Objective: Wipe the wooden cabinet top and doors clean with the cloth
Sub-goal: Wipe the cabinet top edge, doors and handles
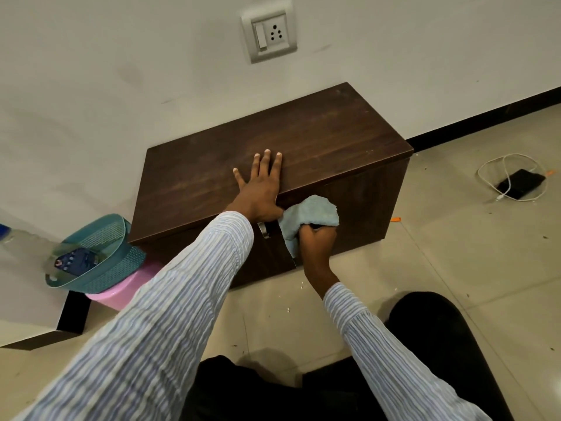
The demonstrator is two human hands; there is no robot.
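Right now we have our left hand (261, 189) spread flat, fingers open, on the front edge of the dark brown wooden cabinet (303, 141), bracing it, while our right hand (317, 243) is closed around a bunched pale blue terry cloth (309, 217) pressed against the upper part of the cabinet's front, just right of the metal door handle (264, 230). We judge the doors are the step in hand. The likeliest trouble: the cloth's hanging tail could catch on that handle or in the seam between the doors, and a firm stroke might tug a door ajar. Wadded so tightly, the cloth touches little wood at once, so we may leave streaks or miss the lower panels. Our braced palm also risks smudging the top. Leaning further could bring our left sleeve near the teal plastic basket (100, 256), perched tilted on a pink plastic tub (127, 287) just beside the cabinet's left end. The top looks matte, with faint pale marks. Around us, beige floor tiles (455, 268) carry scattered crumbs, a dark phone (520, 183) lies with a white cable (498, 165) well apart to the right, and a grey wall socket (268, 33) sits above on the pale wall
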